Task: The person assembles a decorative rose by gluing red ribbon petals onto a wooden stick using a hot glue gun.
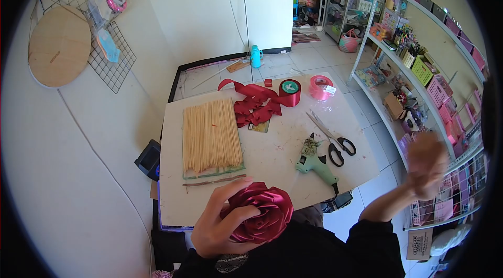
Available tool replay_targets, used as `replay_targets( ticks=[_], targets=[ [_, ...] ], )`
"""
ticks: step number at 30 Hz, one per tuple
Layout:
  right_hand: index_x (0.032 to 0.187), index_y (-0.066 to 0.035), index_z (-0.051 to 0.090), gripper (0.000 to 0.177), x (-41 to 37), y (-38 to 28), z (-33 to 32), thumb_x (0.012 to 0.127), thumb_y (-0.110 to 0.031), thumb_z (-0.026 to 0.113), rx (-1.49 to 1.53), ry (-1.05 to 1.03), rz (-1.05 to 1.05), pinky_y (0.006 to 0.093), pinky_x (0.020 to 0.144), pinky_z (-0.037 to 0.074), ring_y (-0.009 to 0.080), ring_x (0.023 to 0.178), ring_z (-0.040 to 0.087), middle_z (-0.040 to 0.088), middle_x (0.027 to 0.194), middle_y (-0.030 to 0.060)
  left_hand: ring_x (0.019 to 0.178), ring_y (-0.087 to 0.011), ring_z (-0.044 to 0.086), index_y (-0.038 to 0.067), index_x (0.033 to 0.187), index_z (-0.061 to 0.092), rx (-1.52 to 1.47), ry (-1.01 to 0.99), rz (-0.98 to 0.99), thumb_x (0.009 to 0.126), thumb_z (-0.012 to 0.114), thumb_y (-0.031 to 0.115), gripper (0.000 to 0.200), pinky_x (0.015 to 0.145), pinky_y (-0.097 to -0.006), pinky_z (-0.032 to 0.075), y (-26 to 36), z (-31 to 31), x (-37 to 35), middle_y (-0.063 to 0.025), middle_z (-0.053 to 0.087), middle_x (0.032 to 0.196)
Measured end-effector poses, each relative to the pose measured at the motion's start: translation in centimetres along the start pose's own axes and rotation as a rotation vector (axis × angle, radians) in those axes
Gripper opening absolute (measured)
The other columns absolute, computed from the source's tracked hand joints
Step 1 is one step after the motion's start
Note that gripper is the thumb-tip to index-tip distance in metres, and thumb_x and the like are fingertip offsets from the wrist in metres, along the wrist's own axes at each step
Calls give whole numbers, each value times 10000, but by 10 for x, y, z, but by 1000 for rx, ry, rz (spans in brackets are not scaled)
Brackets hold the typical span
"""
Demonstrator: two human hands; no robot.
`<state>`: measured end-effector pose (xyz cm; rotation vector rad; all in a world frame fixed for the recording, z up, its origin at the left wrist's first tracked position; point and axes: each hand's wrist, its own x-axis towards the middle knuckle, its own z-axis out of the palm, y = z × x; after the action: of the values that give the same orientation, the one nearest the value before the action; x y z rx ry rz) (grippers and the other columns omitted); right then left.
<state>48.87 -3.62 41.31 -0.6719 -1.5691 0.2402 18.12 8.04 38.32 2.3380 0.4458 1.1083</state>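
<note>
In my left hand (222,220) is a dark red satin ribbon rose (267,215), held near my body at the table's front edge, with fingers curled over its petals. My right hand (428,165) is raised off the table at the right, blurred by motion, so its fingers cannot be made out. On the table lie a bundle of thin wooden sticks (212,136), red ribbon (254,108) running to its roll (290,92), a green glue gun (317,167) and black-handled scissors (335,142).
A pink ribbon roll (321,88) sits at the white table's (277,157) back right corner. Metal shelves (408,74) with baskets and supplies stand at the right, near my right hand. A turquoise bottle (255,56) is on the floor behind the table.
</note>
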Motion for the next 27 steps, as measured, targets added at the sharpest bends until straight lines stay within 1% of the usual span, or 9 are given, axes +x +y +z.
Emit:
replay_targets(
  ticks=[2, 3, 4, 5, 8, 11, 12, 17, 27],
  targets=[
    [876, 36, 457, 191, -17, -27, -33, 773, -112, 519, 284, 974, -182, 319, 672, 358, 177, 751, 407, 442, 865, 120, 1002, -302, 489, 41, 854, 539, 34, 9, -7, 517, 781, 107, 419, 714, -318, 528, 0, -3, 0, -194, 386, 1146],
    [921, 56, 411, 182, -53, -37, -86, 807, -80, 451, 386, 569, -173, 332, 745, 346, 186, 861, 386, 404, 932, 148, 1002, -302, 489, 41, 854, 539, 35, 13, -12, 517, 781, 107, 419, 714, -318, 528, 0, -3, 0, -194, 386, 1146],
    [880, 41, 422, 128, -60, -40, -82, 824, -74, 411, -108, 706, -241, 337, 745, 350, 171, 881, 386, 413, 926, 138, 1004, -304, 488, 42, 857, 538, 18, 16, -14, 518, 779, 108, 421, 717, -318, 526, 1, -3, 0, -195, 387, 1147],
    [880, 41, 422, 128, -63, -38, -81, 824, -74, 411, -105, 699, -241, 337, 745, 350, 171, 881, 386, 413, 926, 138, 1006, -305, 486, 43, 860, 536, 1, 21, -15, 519, 778, 109, 424, 720, -318, 525, 1, -3, 0, -196, 388, 1148],
    [949, -12, 453, 242, -48, -25, -28, 794, -192, 499, -72, 1020, -364, 320, 754, 337, 161, 813, 419, 464, 894, 102, 1006, -315, 483, 46, 881, 527, 1, -31, -7, 520, 779, 126, 448, 707, -319, 519, 2, -1, 3, -199, 386, 1157],
    [759, -165, 671, 97, 13, -3, 76, 676, -213, 668, -398, -173, -185, 225, 458, 307, 91, 628, 459, 551, 860, 23, 998, -322, 484, 48, 899, 515, -38, -100, 20, 530, 776, 148, 463, 724, -336, 497, -1, 2, 4, -199, 383, 1166],
    [777, -142, 675, 159, 18, 2, 101, 624, -100, 686, -317, -228, -109, 235, 551, 335, 107, 692, 485, 543, 880, 33, 998, -322, 484, 48, 899, 515, -41, -106, 26, 530, 776, 148, 463, 724, -336, 497, -1, 2, 5, -199, 383, 1166],
    [834, -100, 647, 267, 28, 12, 127, 568, -105, 673, -279, -485, -62, 291, 641, 377, 167, 774, 499, 502, 935, 52, 976, -317, 493, 33, 891, 505, -65, -118, -33, 557, 760, 162, 439, 777, -356, 464, 4, 2, 8, -186, 391, 1156],
    [750, -97, 597, 213, 40, 18, 130, 541, -127, 619, -343, -610, -181, 298, 668, 369, 172, 796, 486, 479, 924, 37, 972, -297, 498, 25, 867, 507, -92, -159, -66, 558, 754, 155, 417, 772, -342, 467, 6, 0, 12, -179, 395, 1143]
  ],
)
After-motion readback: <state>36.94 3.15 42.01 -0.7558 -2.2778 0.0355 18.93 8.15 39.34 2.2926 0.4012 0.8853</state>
